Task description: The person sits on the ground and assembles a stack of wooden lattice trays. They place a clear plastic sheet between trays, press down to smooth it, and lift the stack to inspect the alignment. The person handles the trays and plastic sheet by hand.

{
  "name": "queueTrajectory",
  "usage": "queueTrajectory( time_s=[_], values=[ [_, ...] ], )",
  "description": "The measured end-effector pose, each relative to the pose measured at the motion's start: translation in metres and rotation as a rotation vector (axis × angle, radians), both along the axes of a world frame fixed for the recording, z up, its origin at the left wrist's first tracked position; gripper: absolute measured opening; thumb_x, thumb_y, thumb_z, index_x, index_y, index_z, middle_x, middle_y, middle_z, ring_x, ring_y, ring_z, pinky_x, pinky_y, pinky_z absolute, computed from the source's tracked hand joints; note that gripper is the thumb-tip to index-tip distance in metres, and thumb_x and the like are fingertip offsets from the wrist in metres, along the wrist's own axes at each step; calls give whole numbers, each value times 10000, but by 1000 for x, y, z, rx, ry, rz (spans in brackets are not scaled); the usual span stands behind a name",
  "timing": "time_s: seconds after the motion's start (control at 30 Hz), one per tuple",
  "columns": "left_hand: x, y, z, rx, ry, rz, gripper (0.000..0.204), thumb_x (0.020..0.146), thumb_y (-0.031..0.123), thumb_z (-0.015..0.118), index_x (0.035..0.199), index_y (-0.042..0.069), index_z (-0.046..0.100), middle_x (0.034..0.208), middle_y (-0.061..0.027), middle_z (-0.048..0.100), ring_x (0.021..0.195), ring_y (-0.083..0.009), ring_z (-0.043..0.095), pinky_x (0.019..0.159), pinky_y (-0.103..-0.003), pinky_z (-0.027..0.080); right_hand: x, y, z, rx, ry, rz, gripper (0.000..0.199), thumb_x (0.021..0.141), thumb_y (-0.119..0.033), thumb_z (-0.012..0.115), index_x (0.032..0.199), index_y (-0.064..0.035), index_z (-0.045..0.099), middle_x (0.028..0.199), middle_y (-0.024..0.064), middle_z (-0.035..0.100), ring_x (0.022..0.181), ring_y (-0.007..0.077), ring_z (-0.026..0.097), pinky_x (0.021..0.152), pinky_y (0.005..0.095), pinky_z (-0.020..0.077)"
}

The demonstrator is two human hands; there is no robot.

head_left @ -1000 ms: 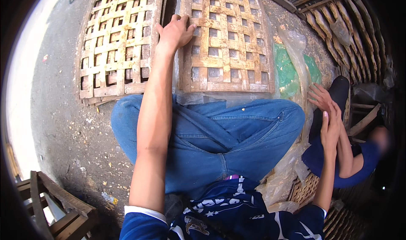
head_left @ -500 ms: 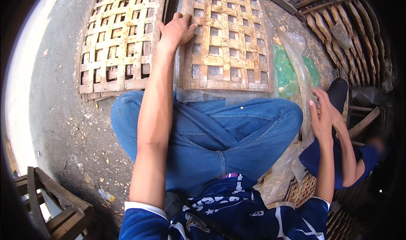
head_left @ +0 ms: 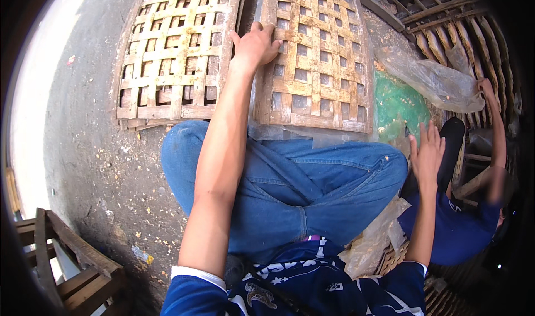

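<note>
My left hand [head_left: 257, 49] rests at the gap between two bamboo lattice trays, thumb and fingers apart. Its thumb side touches the wooden frame of the right lattice tray [head_left: 315, 82]; the left lattice tray [head_left: 177, 53] lies just beside it. Clear plastic sticks out from under the right tray's near edge. To the right of my knee, my right hand [head_left: 428, 151] is raised with its fingers spread and nothing in it. Just beyond it lies a green plastic sheet [head_left: 402, 101] scattered with crumbs. A co-worker's hand [head_left: 486, 88] holds a clear plastic sheet [head_left: 437, 82] farther right.
The co-worker, in dark blue [head_left: 454, 227], sits close on my right. Several leaning racks [head_left: 468, 48] line the far right. A wooden slatted stand [head_left: 78, 266] is at the lower left. Crumpled plastic [head_left: 376, 235] lies beside my right thigh, and crumbs litter the concrete floor [head_left: 111, 171].
The co-worker's hand has moved away to the right, drawing the clear plastic sheet off the green one. My right hand has spread its fingers. My left hand stays at the tray's edge.
</note>
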State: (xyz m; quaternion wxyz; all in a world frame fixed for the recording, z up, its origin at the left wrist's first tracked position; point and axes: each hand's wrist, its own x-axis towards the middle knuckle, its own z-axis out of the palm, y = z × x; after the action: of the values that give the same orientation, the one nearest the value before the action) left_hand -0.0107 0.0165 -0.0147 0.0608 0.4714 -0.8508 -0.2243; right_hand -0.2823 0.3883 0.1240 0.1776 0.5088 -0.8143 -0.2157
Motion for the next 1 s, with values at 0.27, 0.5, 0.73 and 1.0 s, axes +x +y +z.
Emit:
queueTrajectory(
  time_s=[0.27, 0.5, 0.73, 1.0],
  values=[
    [-2, -5, -5, -33, -67, 15, 588, 1009, 466, 485, 1521, 190, 402, 1542, -189, 390, 1258, -359, 587, 1150, -727, 115, 97, 22, -2, -33, -611, 434, 483, 933, -306, 619, 1379, -126, 574, 1489, 150, 487, 1396, 353, 416, 1141, 518, 317],
    [2, -5, -13, -54, -30, -1, 576, 980, 459, 532, 1499, 231, 433, 1532, -136, 424, 1329, -330, 529, 1144, -711, 145, -45, 77, 27, -244, 32, -206, 492, 1019, -330, 507, 1429, -59, 521, 1564, 211, 378, 1456, 396, 323, 1185, 540, 228],
    [4, -8, -17, -96, -50, 8, 586, 978, 445, 546, 1501, 211, 424, 1508, -177, 423, 1225, -370, 605, 1116, -751, 153, 62, 69, 20, -253, -542, 227, 467, 951, -315, 606, 1346, -67, 586, 1477, 174, 493, 1389, 360, 434, 1156, 486, 315],
    [-3, -3, -24, -78, -29, -38, 605, 975, 460, 543, 1518, 236, 395, 1541, -179, 373, 1239, -379, 596, 1133, -745, 126, -90, 93, 50, -353, -30, -424, 551, 1044, -393, 441, 1472, -47, 462, 1557, 219, 379, 1435, 404, 361, 1168, 564, 263]
  ],
)
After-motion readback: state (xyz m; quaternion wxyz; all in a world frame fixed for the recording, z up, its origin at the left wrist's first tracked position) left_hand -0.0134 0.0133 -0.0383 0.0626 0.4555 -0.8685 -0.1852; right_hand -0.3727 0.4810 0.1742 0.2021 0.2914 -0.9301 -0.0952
